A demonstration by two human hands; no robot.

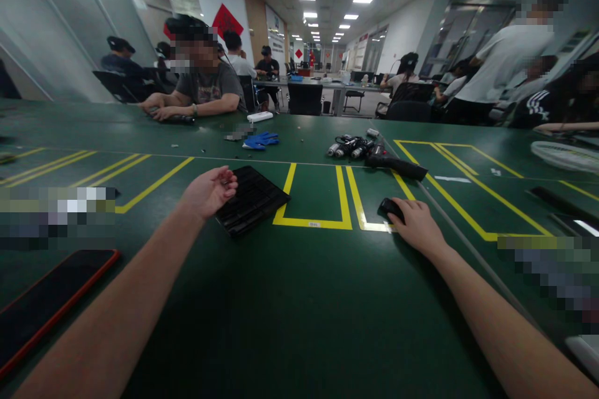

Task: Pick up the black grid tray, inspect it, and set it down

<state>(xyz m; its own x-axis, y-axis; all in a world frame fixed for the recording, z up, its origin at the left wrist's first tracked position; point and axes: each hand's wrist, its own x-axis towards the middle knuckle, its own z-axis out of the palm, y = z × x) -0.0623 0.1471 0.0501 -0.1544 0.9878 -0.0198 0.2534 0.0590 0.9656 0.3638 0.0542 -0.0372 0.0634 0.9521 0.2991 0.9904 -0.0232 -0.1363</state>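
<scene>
My left hand [210, 192] is raised palm-up at the left edge of a flat black ribbed panel [255, 196]. Its fingers curl inward, and whatever may lie in them is too small to make out. The panel rests at an angle on the green table [299, 299], one corner over a yellow tape line. Further right, my right hand [418, 224] is closed around the near side of a black computer mouse [387, 206], which sits on the table at the top of a yellow-taped rectangle's corner.
A phone with an orange edge [56, 299] lies at the near left. Further back are a blue glove [261, 140], a cluster of cabled metal tools [350, 146] and a black-handled tool [397, 166]. Across the table sits a person [206, 83]; a white power strip [259, 117] lies nearby.
</scene>
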